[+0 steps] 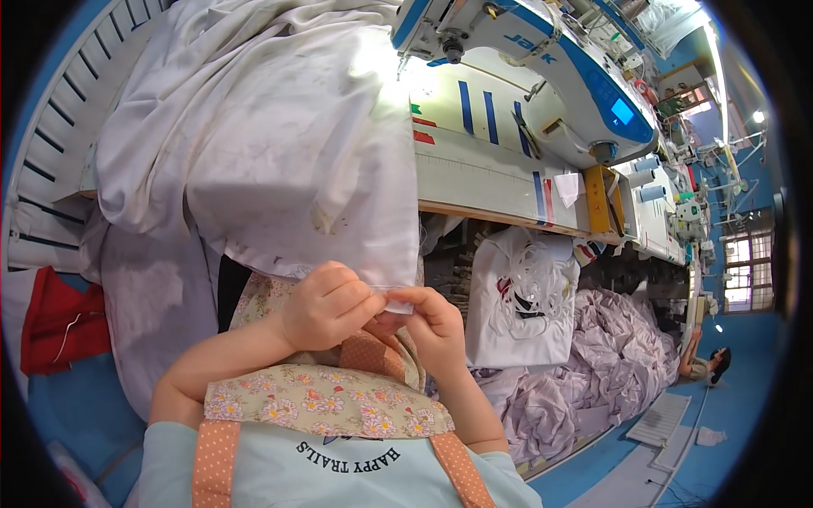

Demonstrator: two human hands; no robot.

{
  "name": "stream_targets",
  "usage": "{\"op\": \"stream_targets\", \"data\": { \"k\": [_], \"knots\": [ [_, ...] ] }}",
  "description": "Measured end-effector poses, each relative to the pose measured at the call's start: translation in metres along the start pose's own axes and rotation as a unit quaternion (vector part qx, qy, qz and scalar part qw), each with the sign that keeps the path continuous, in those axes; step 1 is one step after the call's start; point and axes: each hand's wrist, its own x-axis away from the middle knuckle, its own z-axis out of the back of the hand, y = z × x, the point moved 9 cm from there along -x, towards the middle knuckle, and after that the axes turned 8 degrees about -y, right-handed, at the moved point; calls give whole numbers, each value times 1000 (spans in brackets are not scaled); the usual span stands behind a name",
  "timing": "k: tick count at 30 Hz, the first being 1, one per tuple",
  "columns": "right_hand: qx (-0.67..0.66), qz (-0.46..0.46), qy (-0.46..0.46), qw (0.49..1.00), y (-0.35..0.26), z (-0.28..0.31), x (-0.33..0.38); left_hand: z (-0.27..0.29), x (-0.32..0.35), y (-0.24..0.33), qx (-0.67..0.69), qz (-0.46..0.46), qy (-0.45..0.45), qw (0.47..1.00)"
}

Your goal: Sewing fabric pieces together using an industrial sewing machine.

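The single wide fisheye view looked steeply down from the wearer's head, close above the pale shirt [356, 487] at six o'clock. It faced the hands [326, 309] near the dial's centre, reaching past the sewing machine [559, 72] at one to a distant window [749, 262] at three.

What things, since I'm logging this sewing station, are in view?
Sewing machine: one, white and blue, upper right
White fabric: one spread, white, upper left to centre
Worktable: one, whitish, under the machine
Narrow strips: several, blue or red, on the worktable
Thread cones: at least three, pale blue, right of machine
Cord tangle: one, white, below the worktable
Crumpled fabric: one heap, pale mauve, lower right
Red cloth: one, red, far left
Slatted panels: two, white, far left, lower right
Co-worker: one, dark-haired, lower right
Distant equipment: uncountable, mixed, far right
Apron: one, floral, orange straps, lower centre
Left hand: one, bare, pinching the white fabric
Right hand: one, bare, pinching it too
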Motion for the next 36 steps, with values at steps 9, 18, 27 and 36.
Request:
{"op": "stream_targets", "data": {
  "k": [9, 18, 27, 36],
  "knots": [
    [368, 185, 33, 911, -37, -9, 0, 2, -3, -13, 54, 80, -19, 995],
    [475, 435, 113, 756, -101, -22, 5, -12, 5, 17, 70, 6, -139, 988],
    [377, 327, 46, 865, -65, -11, -19, 34, 80, -86, 194, 392, -314, 843],
    [375, 225, 32, 899, -16, 3, -32, 134, 65, -192, -324, 346, -32, 880]
  ]
}}
